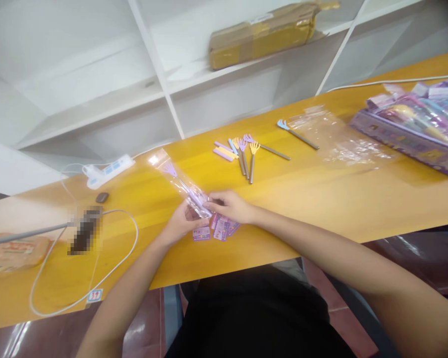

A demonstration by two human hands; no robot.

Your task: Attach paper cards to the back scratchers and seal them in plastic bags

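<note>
A purple back scratcher (pixel 188 186) lies inside a long clear plastic bag (pixel 160 160), its claw-shaped head toward the far left. My left hand (pixel 181 223) is closed around the near end of the bag from the left. From the right, my right hand (pixel 233 206) pinches the same end by the purple handle. Small purple printed cards (pixel 221 229) lie on the table just under my hands. Further off are several loose back scratchers with metal rods, among them a yellow one (pixel 252 161) and a blue one (pixel 298 136). Purple, yellow and blue handle tubes (pixel 224 152) lie beside them.
Clear plastic bags (pixel 343 144) lie at the right, beside a purple display box (pixel 403 141) full of packaged items. To the left are a power strip (pixel 110 171), a white cable (pixel 137 233), a pixelated dark object (pixel 85 231) and an orange packet (pixel 17 252). A taped carton (pixel 263 37) rests on the shelf.
</note>
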